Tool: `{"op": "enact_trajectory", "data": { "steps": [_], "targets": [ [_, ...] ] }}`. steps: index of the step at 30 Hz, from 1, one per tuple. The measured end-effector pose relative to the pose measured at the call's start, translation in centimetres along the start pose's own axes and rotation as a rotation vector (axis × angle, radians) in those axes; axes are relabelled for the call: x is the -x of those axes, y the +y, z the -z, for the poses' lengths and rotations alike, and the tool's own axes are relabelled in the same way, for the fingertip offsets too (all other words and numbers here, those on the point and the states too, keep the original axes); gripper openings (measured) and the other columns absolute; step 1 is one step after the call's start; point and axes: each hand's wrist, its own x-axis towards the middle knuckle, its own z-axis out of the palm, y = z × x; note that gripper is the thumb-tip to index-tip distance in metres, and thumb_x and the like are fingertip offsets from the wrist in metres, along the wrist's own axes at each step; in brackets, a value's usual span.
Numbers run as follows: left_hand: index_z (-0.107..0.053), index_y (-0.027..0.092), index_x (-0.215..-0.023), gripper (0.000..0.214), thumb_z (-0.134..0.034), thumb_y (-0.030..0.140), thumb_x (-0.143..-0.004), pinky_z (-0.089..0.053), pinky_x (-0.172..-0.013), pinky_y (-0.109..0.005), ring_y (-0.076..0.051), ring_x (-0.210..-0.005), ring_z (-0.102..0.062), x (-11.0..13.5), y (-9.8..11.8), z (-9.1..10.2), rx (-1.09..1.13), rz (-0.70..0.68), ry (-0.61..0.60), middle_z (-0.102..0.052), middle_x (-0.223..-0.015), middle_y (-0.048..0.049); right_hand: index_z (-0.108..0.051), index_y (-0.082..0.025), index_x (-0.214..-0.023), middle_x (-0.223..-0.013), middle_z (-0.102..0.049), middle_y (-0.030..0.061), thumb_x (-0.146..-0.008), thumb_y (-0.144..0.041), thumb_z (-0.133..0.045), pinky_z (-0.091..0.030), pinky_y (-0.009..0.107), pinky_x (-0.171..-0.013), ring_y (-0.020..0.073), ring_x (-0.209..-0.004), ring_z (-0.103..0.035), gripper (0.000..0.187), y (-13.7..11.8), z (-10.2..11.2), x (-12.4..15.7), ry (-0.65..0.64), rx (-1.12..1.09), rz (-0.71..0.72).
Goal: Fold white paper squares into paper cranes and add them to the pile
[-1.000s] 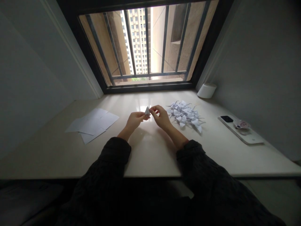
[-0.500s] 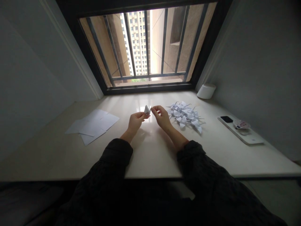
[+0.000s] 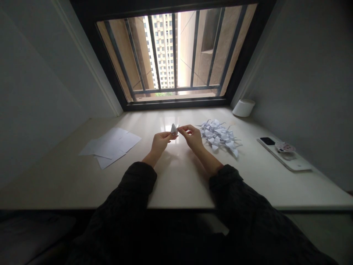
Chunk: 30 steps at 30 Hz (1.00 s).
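Observation:
A small folded white paper crane (image 3: 173, 129) is held up over the middle of the pale tabletop (image 3: 176, 184). My left hand (image 3: 161, 142) pinches its lower left side between thumb and fingers. From the right, the thumb and forefinger of my right hand (image 3: 191, 137) pinch a thin pointed end of the same crane. Just right of that hand lies a pile of folded paper cranes (image 3: 217, 134), with pointed tips sticking out. Flat sheets of white paper (image 3: 113, 145) overlap one another to the left of my hands.
On the right lies a white phone (image 3: 284, 154) with a round grip on its back. A white cylindrical object (image 3: 243, 108) leans in the back right corner. Behind the table is a barred window (image 3: 176, 55); walls rise on both sides.
The view has shifted slightly. My right hand has turned a little at the crane's pointed end, and the crane is tilted slightly differently. Both hands keep their pinch.

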Motion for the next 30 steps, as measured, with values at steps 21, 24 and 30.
{"op": "enact_trajectory", "data": {
  "steps": [21,24,30],
  "targets": [
    [-0.074,0.017,-0.087,0.036,-0.07,0.049,-0.069,-0.044,-0.064,-0.026,-0.019,-0.081,-0.066,-0.1,-1.1,-1.2,0.039,-0.1,0.178,-0.073,-0.082,-0.0066,-0.063,-0.02,-0.078,-0.082,-0.066,0.0037,-0.079,-0.048,-0.058,-0.042,0.031,-0.07,0.0178,-0.078,-0.058,0.028,-0.1,-1.0,0.7,0.128,0.008,-0.018],
    [-0.075,0.018,-0.088,0.035,-0.074,0.046,-0.066,-0.043,-0.064,-0.026,-0.019,-0.079,-0.064,-0.2,-1.1,-1.0,0.015,-0.121,0.144,-0.073,-0.082,-0.0048,-0.064,-0.02,-0.078,-0.083,-0.067,0.0042,-0.079,-0.047,-0.059,-0.042,0.031,-0.07,0.0177,-0.078,-0.058,0.028,0.1,-0.7,0.5,0.123,0.013,-0.003],
    [-0.075,0.018,-0.082,0.031,-0.073,0.046,-0.067,-0.044,-0.064,-0.027,-0.019,-0.077,-0.064,-0.3,-1.0,-0.7,-0.105,-0.188,0.127,-0.073,-0.081,-0.0051,-0.065,-0.02,-0.077,-0.083,-0.067,0.004,-0.078,-0.048,-0.06,-0.043,0.032,-0.071,0.0183,-0.079,-0.058,0.028,0.2,-0.6,0.3,0.097,0.028,-0.012]
  ]
}}
